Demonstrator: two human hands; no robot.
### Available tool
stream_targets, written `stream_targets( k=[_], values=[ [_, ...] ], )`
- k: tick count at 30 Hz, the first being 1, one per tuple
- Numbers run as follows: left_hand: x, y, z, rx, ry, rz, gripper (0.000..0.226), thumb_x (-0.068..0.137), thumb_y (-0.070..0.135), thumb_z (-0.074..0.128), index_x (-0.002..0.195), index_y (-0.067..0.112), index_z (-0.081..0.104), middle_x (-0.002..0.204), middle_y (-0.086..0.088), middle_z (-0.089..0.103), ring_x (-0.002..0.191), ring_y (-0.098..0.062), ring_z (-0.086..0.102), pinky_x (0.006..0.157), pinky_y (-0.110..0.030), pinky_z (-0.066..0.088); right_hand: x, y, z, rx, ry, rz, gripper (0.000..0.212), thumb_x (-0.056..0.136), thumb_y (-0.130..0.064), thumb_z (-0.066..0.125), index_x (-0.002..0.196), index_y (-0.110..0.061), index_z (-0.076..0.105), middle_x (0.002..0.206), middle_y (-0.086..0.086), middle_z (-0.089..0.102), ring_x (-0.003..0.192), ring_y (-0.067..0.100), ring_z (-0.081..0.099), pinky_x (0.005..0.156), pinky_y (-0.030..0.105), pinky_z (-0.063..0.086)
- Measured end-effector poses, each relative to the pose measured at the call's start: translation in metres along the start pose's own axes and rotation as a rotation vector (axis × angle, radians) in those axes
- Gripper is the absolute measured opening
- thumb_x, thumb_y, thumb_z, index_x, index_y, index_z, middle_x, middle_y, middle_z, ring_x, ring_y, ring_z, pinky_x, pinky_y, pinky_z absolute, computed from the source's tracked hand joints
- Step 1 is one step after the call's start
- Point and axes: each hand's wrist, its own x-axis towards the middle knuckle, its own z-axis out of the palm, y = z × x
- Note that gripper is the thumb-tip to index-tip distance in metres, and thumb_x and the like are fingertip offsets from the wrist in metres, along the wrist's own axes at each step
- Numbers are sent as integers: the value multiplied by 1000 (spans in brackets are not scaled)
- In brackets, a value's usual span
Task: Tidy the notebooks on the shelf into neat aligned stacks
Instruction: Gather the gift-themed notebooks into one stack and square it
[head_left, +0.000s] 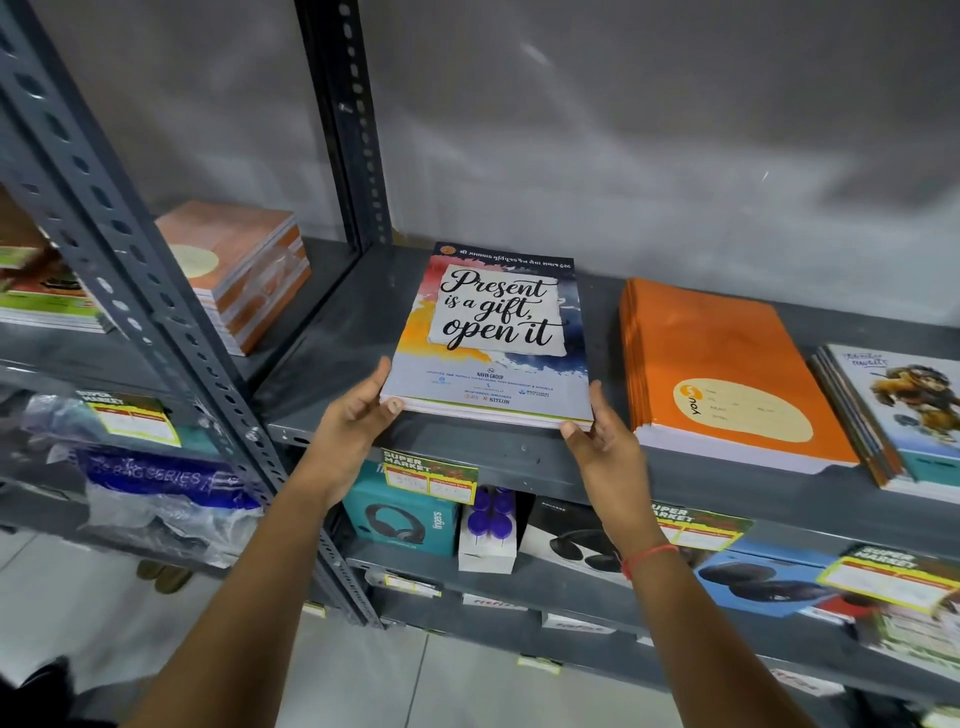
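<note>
A stack of notebooks with a "Present is a gift, open it" cover (493, 332) lies on the grey metal shelf (337, 332). My left hand (358, 415) grips its near left corner and my right hand (597, 431) grips its near right corner. To the right lies an orange notebook stack (722, 364), then a stack with a cartoon cover (904, 410) at the frame's right edge, its layers slightly fanned. On the neighbouring shelf to the left sits a brown-orange notebook stack (244, 265).
A perforated steel upright (130, 234) stands left of my arms. Below are boxed headphones (400, 514), a purple-capped pack (488, 525) and yellow-green price tags (431, 473). More books (41, 296) lie far left. A grey wall backs the shelf.
</note>
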Motion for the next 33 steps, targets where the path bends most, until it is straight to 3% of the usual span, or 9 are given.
stream_targets(
  k=[3,8,10,13,17,21,25,29,33],
  values=[
    [2,1,4,-27,36,14,52,90,5,47,139,12,32,124,26,48,98,22,53,78,4,41,2,0,2,-8,-13,16,59,91,-17,54,144,-22,28,121,-24,45,117,1,44,100,16,32],
    [2,4,12,-43,149,45,49,88,4,50,135,6,38,131,8,45,115,-4,48,78,2,43,4,-1,9,-10,81,7,55,90,-19,56,141,-18,35,122,-18,48,114,3,46,106,24,34],
    [3,4,12,-44,170,49,48,88,3,51,134,7,41,127,7,51,103,1,56,77,0,45,5,0,9,-11,98,16,55,89,-21,57,141,-18,37,129,-9,54,116,7,48,108,29,35],
    [3,5,9,-19,140,56,47,89,5,49,135,10,40,126,13,50,98,12,57,83,-3,44,6,0,5,21,64,35,55,90,-23,56,141,-20,36,138,-2,51,122,6,45,104,21,32],
    [3,4,11,-34,140,61,48,90,8,48,137,9,36,133,8,44,120,-5,44,97,-12,35,4,-2,7,-16,62,32,52,93,-25,49,143,-22,33,137,1,52,115,4,43,106,27,34],
    [3,6,18,-78,199,74,46,89,4,49,134,6,40,128,8,48,107,-1,53,85,-4,45,5,-5,10,-32,118,51,49,94,-19,49,141,-18,36,137,6,53,119,14,48,111,39,35],
    [3,7,22,-112,258,69,43,88,4,51,131,6,46,128,-2,54,114,-11,54,102,-23,40,6,-7,13,-44,180,63,46,93,-16,50,138,-16,41,137,5,54,124,20,49,111,37,36],
    [2,9,26,-108,312,73,40,87,5,53,127,7,50,124,-2,58,105,-6,58,94,-14,46,6,-9,15,-48,217,64,44,92,-14,52,136,-15,44,134,5,56,121,19,52,108,32,36],
    [1,10,25,-85,330,44,39,88,7,52,127,10,51,124,0,59,104,-4,57,96,-30,46,5,-10,15,-49,215,63,44,92,-14,52,136,-15,45,135,5,56,120,17,51,106,29,36]
  ],
)
